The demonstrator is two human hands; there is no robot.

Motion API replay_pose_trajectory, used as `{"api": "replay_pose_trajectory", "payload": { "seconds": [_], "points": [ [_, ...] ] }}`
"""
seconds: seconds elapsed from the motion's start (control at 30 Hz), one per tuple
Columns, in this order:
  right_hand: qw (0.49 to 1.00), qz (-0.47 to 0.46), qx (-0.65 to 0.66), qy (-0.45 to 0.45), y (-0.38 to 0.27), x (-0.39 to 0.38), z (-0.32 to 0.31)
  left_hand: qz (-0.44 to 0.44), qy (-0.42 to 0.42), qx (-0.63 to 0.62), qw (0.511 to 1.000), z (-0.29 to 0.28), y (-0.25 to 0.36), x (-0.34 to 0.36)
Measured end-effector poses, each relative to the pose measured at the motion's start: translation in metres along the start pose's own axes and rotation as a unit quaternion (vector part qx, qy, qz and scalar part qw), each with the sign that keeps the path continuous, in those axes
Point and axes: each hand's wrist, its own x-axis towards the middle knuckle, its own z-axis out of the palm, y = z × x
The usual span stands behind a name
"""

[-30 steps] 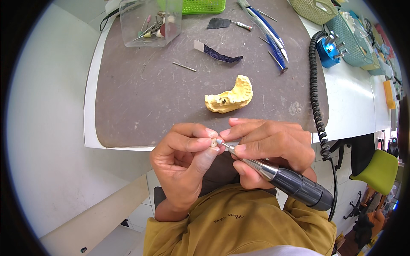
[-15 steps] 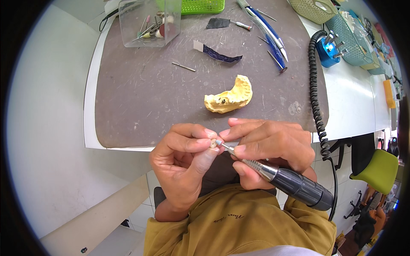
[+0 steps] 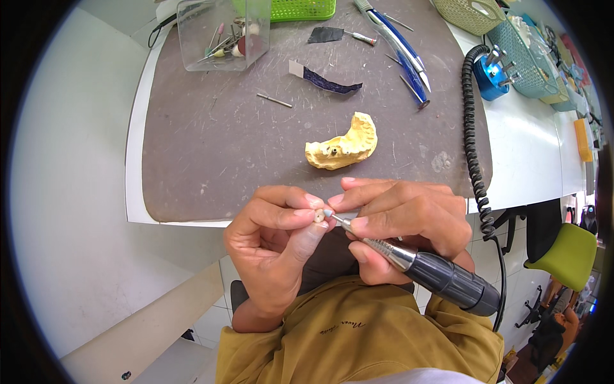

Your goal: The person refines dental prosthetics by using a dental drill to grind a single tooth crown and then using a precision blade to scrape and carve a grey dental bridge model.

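Pinched between the thumb and fingers of my left hand [image 3: 272,246] is a small tooth-coloured crown [image 3: 318,216] with a dark hole. My right hand [image 3: 412,217] grips a black and silver rotary handpiece [image 3: 451,281], whose small pale blue tip [image 3: 328,213] meets the crown's right side. Both hands are at the mat's front edge, fingertips close together. Just beyond them a yellow dental cast [image 3: 342,147] with small holes lies on the brown mat [image 3: 198,147].
Around are a clear bit box [image 3: 198,35], green basket [image 3: 300,9], loose pin [image 3: 275,100], dark strip [image 3: 329,83], blue-handled tool [image 3: 409,64], coiled cord [image 3: 470,141], blue bur stand [image 3: 491,80], plastic baskets [image 3: 524,57] and green chair [image 3: 563,256].
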Motion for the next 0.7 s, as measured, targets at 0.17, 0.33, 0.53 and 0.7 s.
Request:
{"api": "replay_pose_trajectory", "payload": {
  "seconds": [0.17, 0.33, 0.53, 0.7],
  "points": [
    [1.0, 0.0, -0.005, -0.008, -0.0005, 0.0006, -0.0005, 0.007, -0.004, 0.011, 1.0, -0.0006, -0.0007, 0.0],
    [1.0, 0.004, 0.004, -0.002, -0.0001, -0.0004, -0.0004, -0.006, 0.004, 0.004, 1.0, -0.0008, 0.0007, -0.0005],
    [1.0, -0.005, -0.002, 0.005, 0.0014, -0.0013, -0.0003, -0.004, -0.004, -0.001, 1.0, 0.0001, -0.0003, 0.001],
    [1.0, -0.007, -0.002, 0.005, -0.0002, -0.0003, 0.001, 0.0, -0.006, 0.008, 1.0, -0.0015, -0.0001, 0.0003]
  ]
}}
